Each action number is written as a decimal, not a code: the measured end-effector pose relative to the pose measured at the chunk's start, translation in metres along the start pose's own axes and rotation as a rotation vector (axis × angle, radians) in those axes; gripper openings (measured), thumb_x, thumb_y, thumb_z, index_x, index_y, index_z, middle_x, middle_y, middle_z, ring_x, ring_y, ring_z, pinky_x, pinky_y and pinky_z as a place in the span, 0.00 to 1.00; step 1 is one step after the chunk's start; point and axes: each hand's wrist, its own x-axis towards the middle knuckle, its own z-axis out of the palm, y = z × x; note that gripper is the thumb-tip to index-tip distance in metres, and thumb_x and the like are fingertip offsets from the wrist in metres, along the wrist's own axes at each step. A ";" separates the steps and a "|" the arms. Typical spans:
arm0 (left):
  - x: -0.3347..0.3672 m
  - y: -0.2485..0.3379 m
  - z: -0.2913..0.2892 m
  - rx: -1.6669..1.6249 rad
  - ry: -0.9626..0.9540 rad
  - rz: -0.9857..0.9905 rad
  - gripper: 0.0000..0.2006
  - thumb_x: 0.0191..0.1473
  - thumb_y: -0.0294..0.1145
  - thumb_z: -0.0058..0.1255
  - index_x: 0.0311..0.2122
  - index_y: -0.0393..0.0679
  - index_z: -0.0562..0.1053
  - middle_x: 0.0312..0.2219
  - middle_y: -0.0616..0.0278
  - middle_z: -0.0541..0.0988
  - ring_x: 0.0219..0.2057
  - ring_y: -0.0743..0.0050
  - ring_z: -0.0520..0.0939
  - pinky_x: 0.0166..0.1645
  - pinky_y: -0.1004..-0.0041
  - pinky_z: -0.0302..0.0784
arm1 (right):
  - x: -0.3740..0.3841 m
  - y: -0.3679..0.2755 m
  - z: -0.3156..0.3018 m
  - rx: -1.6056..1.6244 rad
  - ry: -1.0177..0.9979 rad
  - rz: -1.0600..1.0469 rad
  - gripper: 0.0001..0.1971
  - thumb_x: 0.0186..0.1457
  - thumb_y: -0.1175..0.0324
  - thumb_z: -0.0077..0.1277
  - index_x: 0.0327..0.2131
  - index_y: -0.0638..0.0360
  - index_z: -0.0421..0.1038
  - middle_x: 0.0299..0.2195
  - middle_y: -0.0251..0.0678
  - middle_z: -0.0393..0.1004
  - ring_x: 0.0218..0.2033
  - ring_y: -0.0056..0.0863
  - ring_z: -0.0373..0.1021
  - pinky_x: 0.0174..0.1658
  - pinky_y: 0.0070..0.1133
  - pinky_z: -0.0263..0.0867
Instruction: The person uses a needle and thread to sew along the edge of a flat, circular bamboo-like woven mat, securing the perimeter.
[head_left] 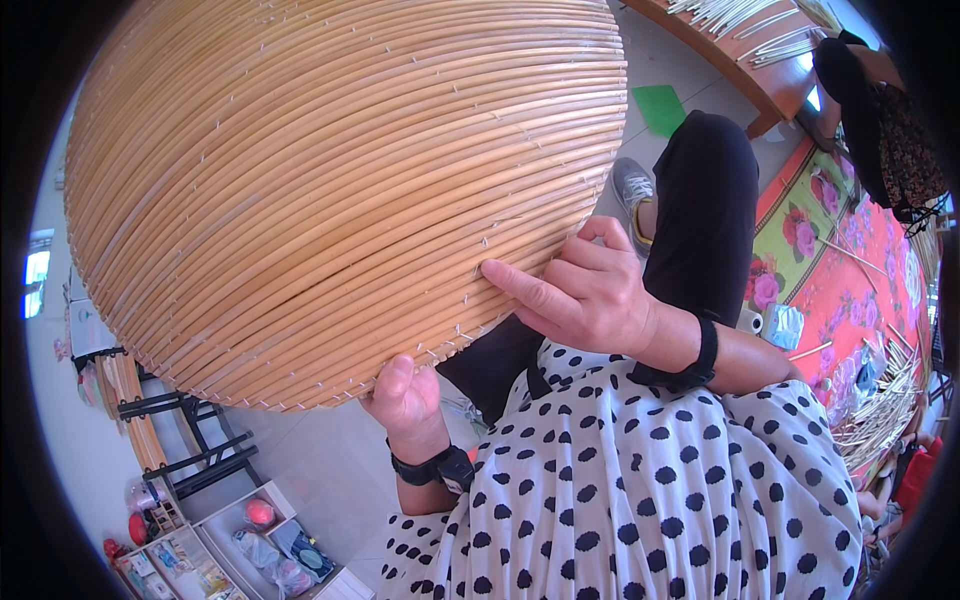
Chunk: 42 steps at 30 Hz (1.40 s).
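Note:
A large round panel of thin golden cane strips, stitched together with short white thread ends, fills the upper left of the head view, tilted up in front of me. My left hand is closed on its lower rim, thumb showing at the edge and the other fingers mostly hidden. My right hand is at the lower right rim, its index fingertip touching the strips beside a white stitch. The other right-hand fingers are curled, and the thumb is hard to make out.
A wooden table bearing pale sticks stands at upper right, near another person. At right lies a red flowered cloth with a bundle of sticks. A black metal frame and a white drawer organizer are at lower left.

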 end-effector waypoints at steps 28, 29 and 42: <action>0.000 0.001 -0.003 -0.058 -0.014 -0.009 0.39 0.39 0.23 0.53 0.62 0.44 0.59 0.58 0.58 0.65 0.60 0.57 0.66 0.65 0.55 0.60 | -0.001 -0.004 -0.001 0.029 -0.014 0.085 0.32 0.39 0.68 0.63 0.53 0.57 0.71 0.18 0.19 0.67 0.23 0.18 0.67 0.44 0.23 0.60; 0.000 0.001 -0.003 -0.066 -0.018 -0.014 0.39 0.40 0.23 0.53 0.62 0.44 0.59 0.58 0.58 0.65 0.60 0.58 0.66 0.65 0.55 0.60 | -0.001 -0.003 -0.001 0.025 -0.012 0.083 0.32 0.39 0.68 0.63 0.53 0.57 0.71 0.18 0.19 0.67 0.23 0.18 0.67 0.44 0.23 0.60; -0.001 0.000 -0.005 -0.083 -0.036 -0.014 0.38 0.40 0.23 0.53 0.62 0.44 0.59 0.58 0.58 0.65 0.60 0.58 0.65 0.65 0.56 0.59 | -0.001 -0.002 0.003 0.037 0.037 0.066 0.34 0.35 0.70 0.63 0.52 0.58 0.71 0.18 0.18 0.66 0.21 0.18 0.66 0.42 0.24 0.61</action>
